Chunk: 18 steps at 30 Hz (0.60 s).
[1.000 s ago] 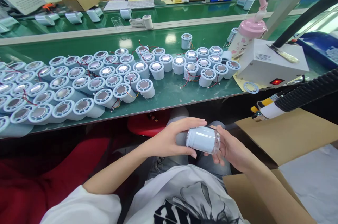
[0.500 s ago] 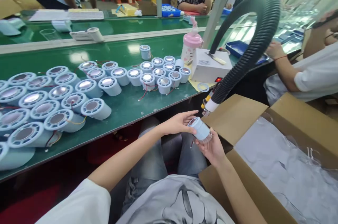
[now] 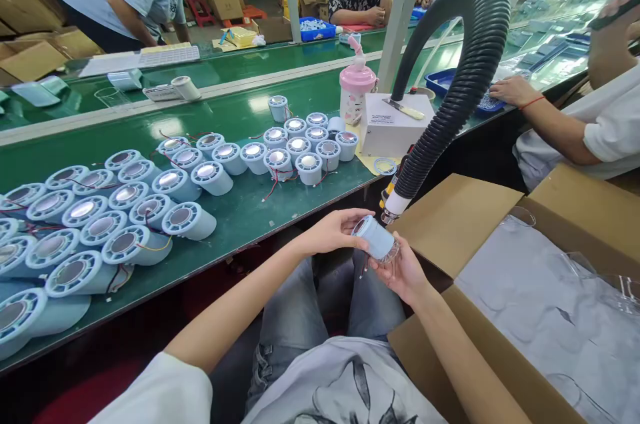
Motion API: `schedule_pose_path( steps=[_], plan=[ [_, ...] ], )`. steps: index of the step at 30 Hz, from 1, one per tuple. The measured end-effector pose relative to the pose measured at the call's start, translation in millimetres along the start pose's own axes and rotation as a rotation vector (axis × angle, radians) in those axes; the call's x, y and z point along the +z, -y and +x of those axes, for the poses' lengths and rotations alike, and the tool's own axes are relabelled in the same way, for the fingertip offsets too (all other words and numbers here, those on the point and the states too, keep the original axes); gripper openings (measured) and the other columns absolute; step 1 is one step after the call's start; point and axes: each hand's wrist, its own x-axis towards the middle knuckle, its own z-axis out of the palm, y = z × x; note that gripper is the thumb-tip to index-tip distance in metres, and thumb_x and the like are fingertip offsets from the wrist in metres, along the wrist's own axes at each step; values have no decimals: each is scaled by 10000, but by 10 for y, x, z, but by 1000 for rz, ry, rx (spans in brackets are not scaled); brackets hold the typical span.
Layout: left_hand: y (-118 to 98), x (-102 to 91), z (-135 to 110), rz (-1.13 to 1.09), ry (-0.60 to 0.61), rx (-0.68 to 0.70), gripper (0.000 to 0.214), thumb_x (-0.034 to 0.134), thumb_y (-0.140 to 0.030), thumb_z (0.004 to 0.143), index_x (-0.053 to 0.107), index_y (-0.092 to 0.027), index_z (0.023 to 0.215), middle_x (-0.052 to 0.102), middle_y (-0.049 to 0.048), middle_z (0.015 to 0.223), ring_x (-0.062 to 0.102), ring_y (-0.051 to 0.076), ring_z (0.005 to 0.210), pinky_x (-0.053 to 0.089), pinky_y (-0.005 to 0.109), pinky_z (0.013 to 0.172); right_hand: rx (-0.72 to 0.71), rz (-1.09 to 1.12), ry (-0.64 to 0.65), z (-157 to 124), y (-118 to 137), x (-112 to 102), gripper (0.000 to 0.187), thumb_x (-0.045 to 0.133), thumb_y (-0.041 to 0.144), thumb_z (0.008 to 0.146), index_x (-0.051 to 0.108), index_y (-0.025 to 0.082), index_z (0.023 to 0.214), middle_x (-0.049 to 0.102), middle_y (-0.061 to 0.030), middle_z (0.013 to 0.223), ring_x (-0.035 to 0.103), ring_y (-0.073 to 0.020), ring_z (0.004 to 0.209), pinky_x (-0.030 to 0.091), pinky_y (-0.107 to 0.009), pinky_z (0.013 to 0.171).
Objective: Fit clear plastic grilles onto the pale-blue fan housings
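A light-blue plastic cylinder (image 3: 377, 239) is held over my lap, tilted, with a clear plastic piece (image 3: 392, 253) around its lower end. My left hand (image 3: 344, 232) grips its upper end, thumb along the near side and fingers behind. Fingers of my right hand (image 3: 406, 271) wrap the lower end and the clear piece. Thin wires hang beneath. Just above the cylinder is the white nozzle (image 3: 398, 203) of a black corrugated hose (image 3: 493, 31). Many similar blue cylinders with round silvery discs and red-black wires, one being this near cylinder (image 3: 189, 220), stand on the green bench (image 3: 240, 211).
An open cardboard box (image 3: 460, 224) at my right holds a white sheet (image 3: 520, 291) and clear plastic pieces. A white control box (image 3: 395, 124) and a pink-lidded bottle (image 3: 357, 87) stand on the bench. A co-worker's hand (image 3: 515, 91) is at a blue tray on the right.
The view has shifted slightly, so the bench and box appear moved. Both hands keep their hold on the blue cylinder, which has barely changed its tilt.
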Motion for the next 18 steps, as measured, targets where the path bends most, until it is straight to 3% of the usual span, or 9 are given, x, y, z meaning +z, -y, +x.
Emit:
schedule_pose_path(
  steps=[5, 9, 11, 13, 15, 17, 18],
  plan=[
    [-107, 80, -199, 111, 47, 60, 752, 897, -191, 523, 584, -178, 1206, 581, 142, 1295, 568, 267, 1188, 421, 445, 1045, 111, -53, 37, -178, -5, 53, 551, 238, 518, 997, 623, 134, 911, 629, -58, 566, 480, -76, 353, 329, -120, 309],
    [-190, 209, -514, 277, 78, 125, 685, 851, -241, 620, 581, -240, 1250, 536, 124, 1332, 547, 273, 1195, 510, 389, 938, 294, -118, 75, -407, 37, 120, 660, 179, 543, 1005, 646, 105, 843, 607, -61, 515, 500, -75, 325, 295, -109, 286],
    [-227, 285, -667, 322, 53, 137, 621, 821, -253, 665, 598, -253, 1246, 529, 114, 1329, 528, 272, 1209, 537, 351, 892, 392, -193, 119, -499, 58, 158, 698, 147, 588, 992, 643, 115, 856, 596, -50, 503, 481, -68, 305, 258, -103, 275],
    [-257, 359, -803, 304, -16, 113, 598, 807, -256, 686, 597, -251, 1246, 545, 103, 1300, 554, 249, 1164, 546, 328, 877, 394, -300, 210, -564, 58, 180, 746, 139, 685, 944, 636, 130, 900, 587, -38, 505, 473, -71, 304, 257, -111, 275],
    [-272, 417, -920, 212, -97, 52, 614, 797, -254, 703, 565, -238, 1272, 578, 97, 1248, 605, 215, 1072, 554, 317, 860, 169, -426, 289, -610, 35, 179, 737, 259, 778, 871, 618, 159, 1052, 659, -64, 662, 580, -114, 429, 398, -153, 345],
    [-270, 450, -1015, 111, -156, -11, 636, 788, -255, 718, 531, -232, 1300, 610, 92, 1196, 637, 199, 1001, 563, 308, 829, -241, -597, 303, -642, 5, 158, 703, 520, 747, 798, 515, 242, 1287, 672, -121, 1093, 692, -211, 818, 578, -285, 633],
    [-264, 457, -1054, 74, -169, -36, 649, 787, -262, 720, 519, -232, 1310, 626, 91, 1168, 649, 198, 973, 568, 304, 806, -451, -711, 316, -655, -5, 147, 686, 649, 643, 786, 462, 307, 1354, 574, -112, 1309, 640, -254, 1051, 564, -361, 828]
  ],
)
